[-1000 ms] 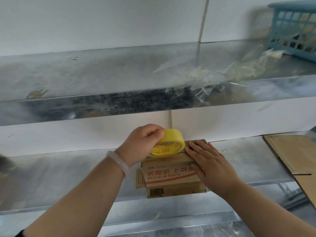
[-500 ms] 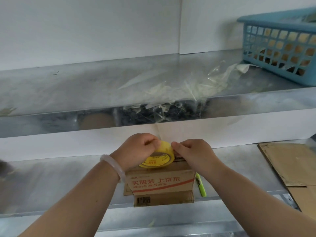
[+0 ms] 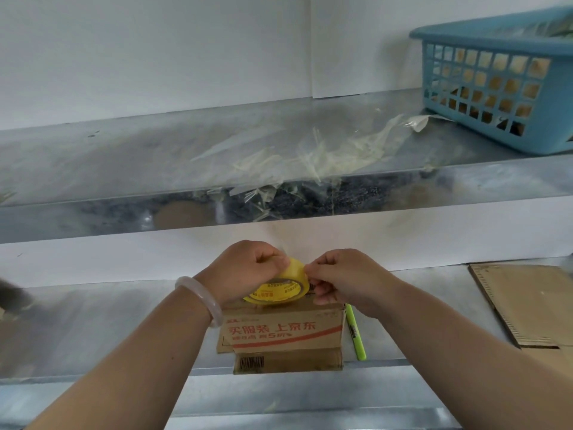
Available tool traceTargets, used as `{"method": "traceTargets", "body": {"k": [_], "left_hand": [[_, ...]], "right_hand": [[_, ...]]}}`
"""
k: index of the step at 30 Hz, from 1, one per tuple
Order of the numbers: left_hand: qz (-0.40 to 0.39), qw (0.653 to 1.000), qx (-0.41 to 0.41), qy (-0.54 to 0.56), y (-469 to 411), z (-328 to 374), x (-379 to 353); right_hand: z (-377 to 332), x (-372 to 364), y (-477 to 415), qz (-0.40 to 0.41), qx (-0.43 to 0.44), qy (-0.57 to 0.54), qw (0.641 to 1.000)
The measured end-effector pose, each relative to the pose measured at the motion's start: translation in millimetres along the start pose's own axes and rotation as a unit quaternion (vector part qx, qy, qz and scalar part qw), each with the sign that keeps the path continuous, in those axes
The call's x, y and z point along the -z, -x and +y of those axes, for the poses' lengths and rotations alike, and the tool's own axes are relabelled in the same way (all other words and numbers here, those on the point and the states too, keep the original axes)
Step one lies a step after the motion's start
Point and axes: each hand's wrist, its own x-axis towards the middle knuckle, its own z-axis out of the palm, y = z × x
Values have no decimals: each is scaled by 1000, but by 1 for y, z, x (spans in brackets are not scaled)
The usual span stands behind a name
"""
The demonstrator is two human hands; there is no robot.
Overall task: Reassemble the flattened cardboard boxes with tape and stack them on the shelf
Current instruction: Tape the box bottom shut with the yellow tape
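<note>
Left hand point(image 3: 245, 270): knuckles up, fingers curled over top of tape roll point(image 3: 279, 288), gripping it.
Left wrist: slightly bent, pale bangle point(image 3: 201, 301) round it.
Left forearm: bare, enters from lower left, angled up toward centre.
Right hand point(image 3: 344, 282): back up, fingers curled, fingertips pinching right rim of roll.
Right forearm: bare, enters from lower right, angled up-left.
Both hands: roughly level, close together, roll between them.

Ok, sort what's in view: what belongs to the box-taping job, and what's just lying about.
Job:
tape roll, gripped by the left hand, pinched by the right hand
box under it
flat cardboard
shelf

Lying about:
blue basket
film scraps
green pen-like tool, untouched
</note>
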Motion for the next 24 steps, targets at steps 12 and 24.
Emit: {"method": "traceTargets", "body": {"k": [12,24], "left_hand": [[19,999,2,32,-3,6,-5],[4,990,-44,134,6,-30,2]], "right_hand": [[1,5,3,-16,-25,-198,980],[22,14,0,95,34,-155,983]]}}
